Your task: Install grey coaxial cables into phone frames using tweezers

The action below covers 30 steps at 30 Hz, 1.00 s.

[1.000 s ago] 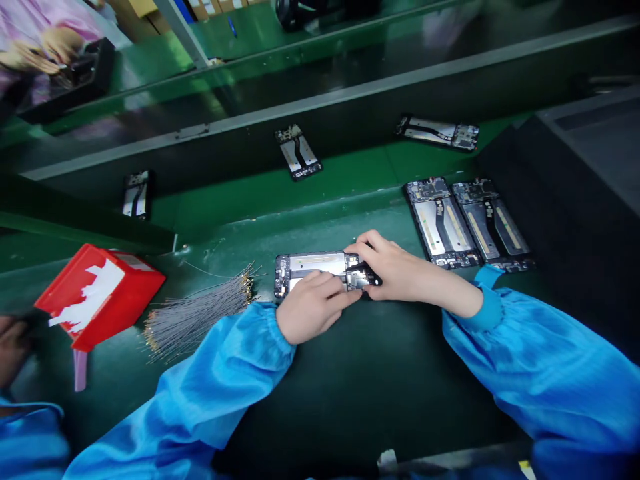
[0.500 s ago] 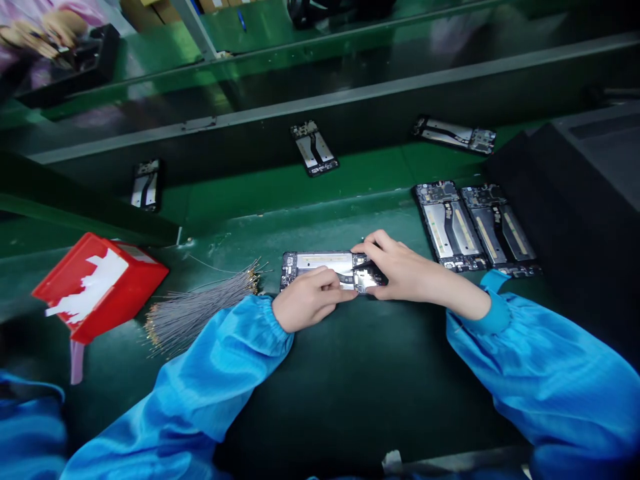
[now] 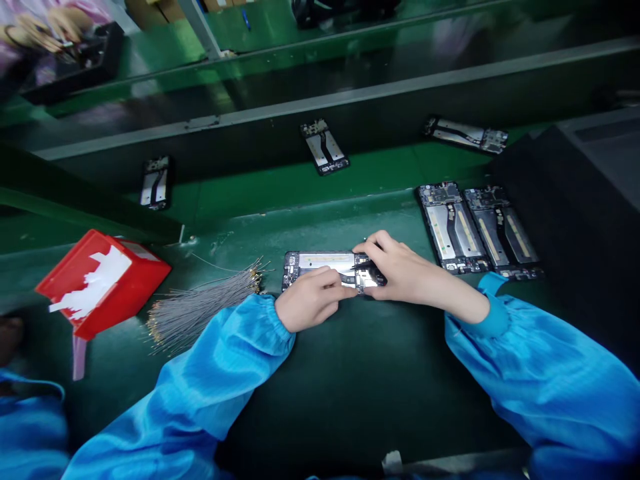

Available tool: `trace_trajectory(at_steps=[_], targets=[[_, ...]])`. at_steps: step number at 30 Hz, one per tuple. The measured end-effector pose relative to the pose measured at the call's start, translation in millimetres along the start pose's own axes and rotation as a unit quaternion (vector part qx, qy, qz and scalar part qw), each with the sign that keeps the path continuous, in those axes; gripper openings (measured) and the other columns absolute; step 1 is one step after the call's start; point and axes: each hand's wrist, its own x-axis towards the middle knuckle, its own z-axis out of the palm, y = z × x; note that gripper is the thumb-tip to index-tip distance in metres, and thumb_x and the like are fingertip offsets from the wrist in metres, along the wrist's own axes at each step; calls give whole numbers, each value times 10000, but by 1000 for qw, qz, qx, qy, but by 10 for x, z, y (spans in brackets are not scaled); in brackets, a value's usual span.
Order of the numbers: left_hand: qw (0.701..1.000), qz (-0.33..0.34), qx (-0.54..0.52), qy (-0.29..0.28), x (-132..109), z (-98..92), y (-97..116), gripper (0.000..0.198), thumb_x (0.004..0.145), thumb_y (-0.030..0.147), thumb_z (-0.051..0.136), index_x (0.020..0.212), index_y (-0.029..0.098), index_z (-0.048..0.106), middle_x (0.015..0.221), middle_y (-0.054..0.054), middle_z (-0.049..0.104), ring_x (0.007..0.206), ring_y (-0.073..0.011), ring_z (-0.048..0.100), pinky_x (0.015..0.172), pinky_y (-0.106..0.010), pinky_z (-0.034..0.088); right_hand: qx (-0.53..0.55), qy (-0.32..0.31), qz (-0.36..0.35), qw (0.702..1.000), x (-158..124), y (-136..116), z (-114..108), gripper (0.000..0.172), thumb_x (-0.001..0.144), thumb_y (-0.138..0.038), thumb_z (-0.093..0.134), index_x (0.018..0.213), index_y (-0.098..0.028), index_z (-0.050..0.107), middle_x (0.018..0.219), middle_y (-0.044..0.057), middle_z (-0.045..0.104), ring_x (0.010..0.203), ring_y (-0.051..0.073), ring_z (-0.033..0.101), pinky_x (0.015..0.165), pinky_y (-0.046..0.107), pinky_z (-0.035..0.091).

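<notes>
An opened phone (image 3: 325, 260) lies flat and lengthwise on the green bench between my hands. My left hand (image 3: 313, 298) rests over its lower edge with curled fingers, the index finger pointing to the board at the right end. My right hand (image 3: 400, 267) is bent round that right end, and a dark pointed tool, perhaps tweezers, shows under its fingers, its tip over the phone. Left of the phone lies a bundle of thin grey cables (image 3: 200, 310) with golden ends. Two more opened phones (image 3: 453, 230) (image 3: 503, 230) lie side by side at the right.
A red bin (image 3: 123, 287) stands at the left. Three opened phones (image 3: 156, 183) (image 3: 324, 148) (image 3: 465, 135) lie on the strip behind. Dark foam-like material (image 3: 570, 220) is at the right. Across the partition, another person's hands (image 3: 50, 30) work over a black tray.
The phones on the back strip have shifted a little to the right in view. My hands have barely moved and remain at the same phone.
</notes>
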Motion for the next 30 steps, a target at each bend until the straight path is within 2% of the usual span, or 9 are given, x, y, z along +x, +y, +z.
trace_trajectory(at_steps=[6,15,20,22,26,30], targets=[[996,-37,-79,8,18,-19,4,244,807,113,390,875,157,620,750,-42,563,714,-137,514,655,-240,440,-20,7,25,999,45,-43,21,531,648,-353,651,1111,-206,435,1031,71,409,840,222,489,748,372,426],[995,-21,-91,17,11,-1,-19,250,803,107,404,863,145,643,749,-48,570,697,-132,518,649,-242,436,-37,-8,42,998,61,-97,-40,500,650,-361,646,1077,-213,432,1009,60,421,825,207,499,706,333,412],[997,-19,-79,9,7,-3,-14,253,806,116,391,870,162,632,763,-44,574,711,-135,518,661,-246,440,-157,3,69,985,99,-238,-67,448,643,-338,635,1035,-183,486,972,93,451,884,273,485,699,370,385],[997,-25,-70,11,4,2,-6,250,807,117,388,876,165,623,767,-43,572,719,-137,515,667,-246,440,-158,7,43,987,111,-229,-52,455,636,-320,641,1041,-173,495,971,98,454,885,271,472,701,365,383],[997,-54,-42,36,-2,31,11,221,816,124,396,861,152,610,757,-44,560,715,-140,503,659,-247,433,-76,19,-40,996,105,-96,2,481,676,-317,633,1106,-179,469,1003,89,447,903,241,451,735,343,394],[996,-80,-29,35,7,52,24,201,819,132,395,851,152,593,767,-43,554,719,-141,503,666,-249,432,-70,26,-53,996,93,-21,20,479,691,-350,650,1102,-175,477,1010,90,452,916,244,448,751,352,393]])
